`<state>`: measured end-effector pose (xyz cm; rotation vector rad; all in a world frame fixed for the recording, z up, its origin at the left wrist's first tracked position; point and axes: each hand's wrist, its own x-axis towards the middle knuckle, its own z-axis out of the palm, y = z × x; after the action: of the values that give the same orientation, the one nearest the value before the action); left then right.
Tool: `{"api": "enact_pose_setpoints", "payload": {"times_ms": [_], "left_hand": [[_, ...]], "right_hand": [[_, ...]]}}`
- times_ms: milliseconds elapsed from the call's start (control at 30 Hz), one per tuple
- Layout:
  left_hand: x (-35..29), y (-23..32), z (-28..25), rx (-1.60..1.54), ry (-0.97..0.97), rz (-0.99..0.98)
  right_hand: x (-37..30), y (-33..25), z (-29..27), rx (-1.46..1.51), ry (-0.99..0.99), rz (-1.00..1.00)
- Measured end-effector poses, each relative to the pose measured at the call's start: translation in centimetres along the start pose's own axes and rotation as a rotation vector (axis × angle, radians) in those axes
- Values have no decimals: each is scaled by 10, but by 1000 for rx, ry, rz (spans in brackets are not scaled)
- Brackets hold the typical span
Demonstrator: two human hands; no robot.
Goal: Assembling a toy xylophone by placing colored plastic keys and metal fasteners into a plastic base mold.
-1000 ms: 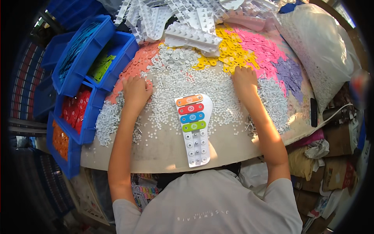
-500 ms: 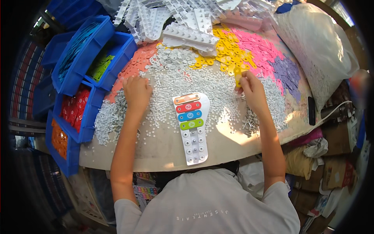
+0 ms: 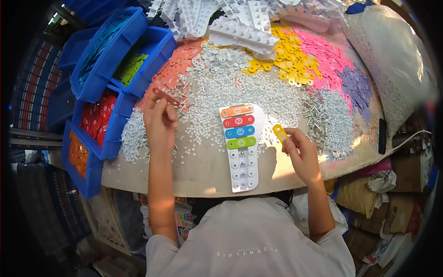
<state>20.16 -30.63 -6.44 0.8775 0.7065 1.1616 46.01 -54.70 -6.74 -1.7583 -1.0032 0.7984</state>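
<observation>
A white plastic board (image 3: 258, 120) lies on the table in front of me. Orange, red, blue and green strips (image 3: 241, 142) cross its upper part, while bare studs and round washers show on its lower part. To its right, my right hand (image 3: 301, 156) pinches a yellow plastic strip (image 3: 279, 134) by one end, above the table. Over by the coral heap, my left hand (image 3: 160, 117) is closed on a coral plastic strip (image 3: 167, 98), raised above the small metal pins. Its fingers partly cover the strip.
Small white washers (image 3: 217, 101) spread over the table (image 3: 203, 177). Heaps of yellow (image 3: 295, 57), pink (image 3: 323, 55) and purple strips (image 3: 355, 90) lie behind. Metal pins (image 3: 327, 120) pile at right. Blue bins (image 3: 110, 147) stand left, white boards (image 3: 242, 34) far, a plastic sack (image 3: 392, 55) right.
My right hand has brought the yellow strip from the yellow heap nearer to the board. My left hand has lifted a coral strip off its heap. The whole view has shifted slightly.
</observation>
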Motion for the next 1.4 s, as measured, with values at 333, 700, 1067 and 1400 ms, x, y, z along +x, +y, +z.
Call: {"api": "enact_pose_setpoints", "payload": {"times_ms": [333,700,1067,1400], "left_hand": [[-98,-13,21,179,-314,-234],[-118,-22,11,393,-184,-391],[-110,-30,24,715,-311,-121],[-104,-50,52,1129,-382,196]], "right_hand": [[-9,-36,16,-48,-217,-6],[-16,-39,32,-186,-331,-37],[-18,-30,56,-356,-272,-127],[-13,-9,50,-121,-293,128]]}}
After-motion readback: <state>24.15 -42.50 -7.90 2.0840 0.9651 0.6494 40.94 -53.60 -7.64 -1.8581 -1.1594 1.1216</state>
